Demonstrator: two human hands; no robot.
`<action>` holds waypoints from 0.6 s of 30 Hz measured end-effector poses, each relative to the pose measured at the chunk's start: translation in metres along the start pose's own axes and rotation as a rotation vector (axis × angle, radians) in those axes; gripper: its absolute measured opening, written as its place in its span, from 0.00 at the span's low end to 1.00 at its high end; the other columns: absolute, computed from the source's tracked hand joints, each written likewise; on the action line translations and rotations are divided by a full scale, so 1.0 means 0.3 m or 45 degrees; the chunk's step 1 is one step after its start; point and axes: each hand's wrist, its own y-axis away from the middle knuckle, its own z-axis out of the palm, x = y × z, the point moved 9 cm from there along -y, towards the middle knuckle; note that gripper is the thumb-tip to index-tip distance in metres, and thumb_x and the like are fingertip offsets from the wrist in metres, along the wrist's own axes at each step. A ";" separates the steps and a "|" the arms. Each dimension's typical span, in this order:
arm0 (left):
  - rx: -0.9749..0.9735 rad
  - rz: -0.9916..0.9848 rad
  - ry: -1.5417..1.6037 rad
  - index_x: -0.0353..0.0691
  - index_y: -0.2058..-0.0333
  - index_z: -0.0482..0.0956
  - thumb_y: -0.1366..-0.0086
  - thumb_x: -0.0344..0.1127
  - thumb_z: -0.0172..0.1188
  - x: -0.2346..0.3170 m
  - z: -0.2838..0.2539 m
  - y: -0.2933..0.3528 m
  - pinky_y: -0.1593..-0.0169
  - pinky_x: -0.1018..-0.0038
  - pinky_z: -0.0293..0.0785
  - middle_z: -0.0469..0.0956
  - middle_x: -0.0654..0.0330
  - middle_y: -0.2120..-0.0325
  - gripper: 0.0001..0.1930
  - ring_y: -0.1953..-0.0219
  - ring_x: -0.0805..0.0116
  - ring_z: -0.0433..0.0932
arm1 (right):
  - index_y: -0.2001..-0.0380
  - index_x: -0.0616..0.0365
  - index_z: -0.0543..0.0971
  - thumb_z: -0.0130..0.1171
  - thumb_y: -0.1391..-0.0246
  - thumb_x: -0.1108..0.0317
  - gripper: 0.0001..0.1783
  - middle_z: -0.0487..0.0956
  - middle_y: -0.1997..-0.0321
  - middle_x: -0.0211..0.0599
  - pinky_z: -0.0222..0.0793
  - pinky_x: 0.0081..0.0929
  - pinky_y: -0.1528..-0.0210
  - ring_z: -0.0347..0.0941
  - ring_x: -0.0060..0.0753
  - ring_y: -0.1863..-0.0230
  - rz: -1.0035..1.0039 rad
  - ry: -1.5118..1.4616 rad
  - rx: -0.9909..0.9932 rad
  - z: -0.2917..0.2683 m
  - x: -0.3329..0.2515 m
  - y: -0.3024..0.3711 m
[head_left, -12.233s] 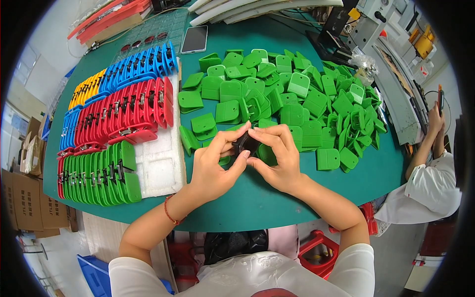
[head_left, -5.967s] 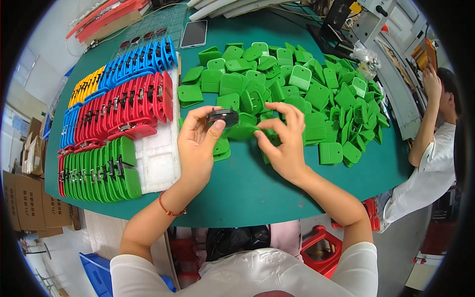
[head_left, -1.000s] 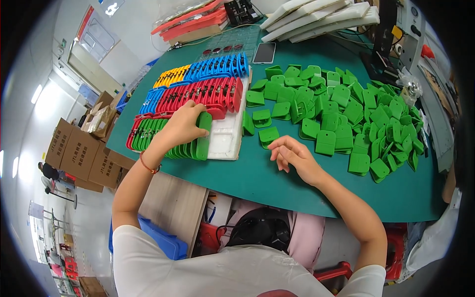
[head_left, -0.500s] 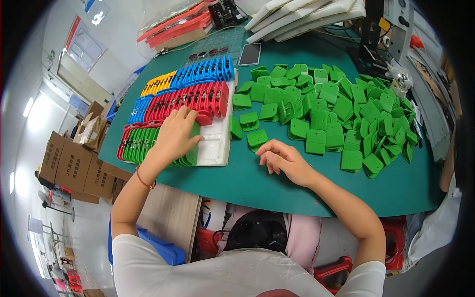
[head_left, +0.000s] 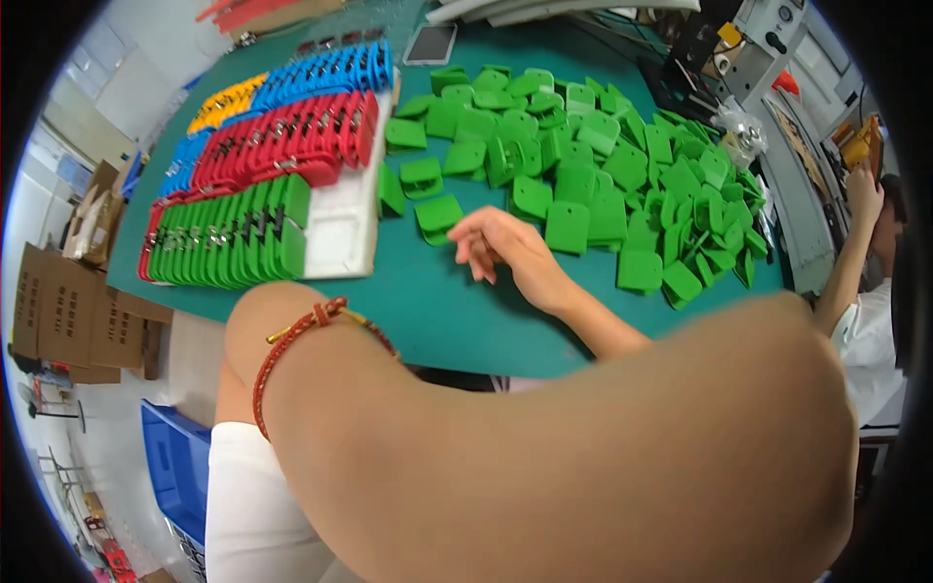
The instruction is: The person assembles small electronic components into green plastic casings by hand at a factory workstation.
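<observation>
My right hand (head_left: 498,245) rests on the teal table mat (head_left: 428,311) with its fingers loosely apart and nothing in them. It lies just below a loose green plastic piece (head_left: 438,214) and left of the big pile of green pieces (head_left: 622,165). My left forearm is raised close to the camera and fills the lower picture, with a red cord bracelet (head_left: 309,330) on the wrist. Only the back of my left hand (head_left: 241,340) shows past the bracelet; its fingers are hidden.
A white tray (head_left: 340,238) holds upright rows of green pieces (head_left: 228,243), red pieces (head_left: 282,141), blue pieces (head_left: 321,73) and yellow pieces (head_left: 225,97). A phone (head_left: 431,44) lies at the far edge. Cardboard boxes (head_left: 68,311) and a blue crate (head_left: 180,466) stand left. Another person (head_left: 865,253) works at right.
My left hand has left the green row on the tray and my left arm has risen in front of the camera. My right hand has stayed on the mat near the loose green pieces.
</observation>
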 end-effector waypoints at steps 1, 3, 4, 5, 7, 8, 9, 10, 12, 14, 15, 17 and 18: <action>-0.003 0.059 -0.032 0.39 0.63 0.76 0.46 0.37 0.56 0.036 -0.002 -0.012 0.52 0.68 0.66 0.74 0.57 0.59 0.13 0.57 0.64 0.73 | 0.57 0.63 0.71 0.36 0.36 0.50 0.25 0.74 0.67 0.34 0.62 0.15 0.72 0.66 0.19 0.73 -0.028 0.008 -0.030 0.017 -0.016 -0.004; -0.041 0.183 -0.125 0.39 0.63 0.76 0.44 0.37 0.54 0.072 0.014 -0.018 0.50 0.69 0.65 0.73 0.56 0.58 0.12 0.57 0.65 0.73 | 0.58 0.62 0.71 0.37 0.36 0.49 0.25 0.74 0.68 0.34 0.62 0.15 0.72 0.67 0.19 0.73 -0.047 -0.038 -0.098 0.068 0.020 -0.048; -0.050 0.256 -0.169 0.39 0.63 0.75 0.43 0.37 0.52 0.089 0.015 -0.019 0.50 0.69 0.64 0.73 0.56 0.58 0.12 0.57 0.66 0.72 | 0.59 0.60 0.72 0.41 0.37 0.54 0.20 0.74 0.69 0.30 0.61 0.14 0.71 0.66 0.17 0.72 0.012 -0.125 -0.097 0.085 0.041 -0.065; -0.038 0.345 -0.200 0.39 0.62 0.75 0.42 0.37 0.51 0.113 0.025 -0.031 0.49 0.70 0.63 0.72 0.56 0.58 0.12 0.57 0.66 0.72 | 0.59 0.60 0.72 0.41 0.37 0.54 0.20 0.74 0.69 0.30 0.61 0.14 0.71 0.66 0.17 0.72 0.021 -0.110 -0.066 0.065 0.039 -0.051; -0.025 0.520 -0.275 0.39 0.62 0.75 0.41 0.37 0.49 0.150 0.048 -0.047 0.47 0.71 0.62 0.72 0.55 0.57 0.12 0.58 0.67 0.71 | 0.62 0.59 0.74 0.43 0.38 0.54 0.18 0.74 0.68 0.28 0.63 0.16 0.69 0.66 0.17 0.72 0.012 0.094 0.021 0.015 0.024 -0.033; -0.041 0.597 -0.314 0.39 0.62 0.75 0.40 0.37 0.47 0.169 0.057 -0.047 0.47 0.71 0.61 0.71 0.55 0.57 0.12 0.58 0.68 0.71 | 0.62 0.58 0.75 0.46 0.39 0.58 0.15 0.74 0.67 0.31 0.62 0.18 0.65 0.67 0.21 0.65 -0.017 0.197 0.050 -0.008 0.011 -0.023; 0.098 0.636 -0.379 0.35 0.61 0.72 0.40 0.38 0.46 0.152 0.037 -0.054 0.49 0.73 0.64 0.70 0.53 0.56 0.14 0.60 0.68 0.73 | 0.62 0.58 0.75 0.46 0.39 0.58 0.15 0.74 0.67 0.31 0.62 0.18 0.65 0.67 0.21 0.65 -0.017 0.185 0.062 -0.016 0.005 -0.023; 0.082 0.526 -0.098 0.35 0.60 0.71 0.36 0.43 0.42 0.161 0.051 -0.047 0.51 0.74 0.66 0.71 0.53 0.57 0.17 0.61 0.67 0.74 | 0.64 0.56 0.76 0.48 0.41 0.59 0.13 0.74 0.67 0.31 0.62 0.21 0.62 0.68 0.24 0.63 -0.215 0.462 0.076 -0.016 -0.052 -0.022; 0.303 0.958 -0.532 0.40 0.63 0.77 0.47 0.37 0.59 0.256 0.094 0.058 0.57 0.69 0.70 0.75 0.60 0.59 0.13 0.57 0.65 0.75 | 0.68 0.55 0.77 0.52 0.45 0.64 0.08 0.74 0.63 0.33 0.60 0.30 0.53 0.67 0.35 0.57 -0.547 0.880 0.118 0.006 -0.144 0.003; 0.223 0.746 -0.156 0.41 0.62 0.76 0.45 0.35 0.55 0.215 0.089 0.106 0.56 0.71 0.69 0.73 0.60 0.56 0.11 0.54 0.67 0.73 | 0.72 0.55 0.77 0.56 0.52 0.66 0.06 0.72 0.56 0.38 0.58 0.40 0.46 0.64 0.44 0.50 -0.675 1.080 0.177 0.065 -0.150 0.003; 0.163 0.825 -0.011 0.41 0.62 0.76 0.44 0.34 0.53 0.212 0.146 0.150 0.55 0.70 0.69 0.72 0.59 0.56 0.11 0.54 0.67 0.72 | 0.74 0.55 0.77 0.58 0.55 0.67 0.05 0.71 0.53 0.39 0.57 0.44 0.44 0.62 0.49 0.45 -0.753 1.228 0.228 0.063 -0.137 0.022; 0.052 0.943 0.252 0.39 0.62 0.75 0.42 0.32 0.50 0.249 0.254 0.253 0.53 0.69 0.68 0.71 0.58 0.56 0.10 0.53 0.66 0.71 | 0.74 0.57 0.77 0.60 0.56 0.67 0.06 0.69 0.48 0.42 0.57 0.47 0.43 0.56 0.52 0.38 -0.695 1.359 0.181 0.078 -0.116 0.034; 0.001 0.978 0.370 0.38 0.62 0.75 0.41 0.31 0.49 0.277 0.300 0.307 0.52 0.68 0.68 0.71 0.57 0.56 0.10 0.53 0.64 0.70 | 0.72 0.59 0.76 0.60 0.55 0.67 0.08 0.69 0.46 0.43 0.57 0.48 0.43 0.56 0.52 0.37 -0.696 1.398 0.168 0.087 -0.110 0.039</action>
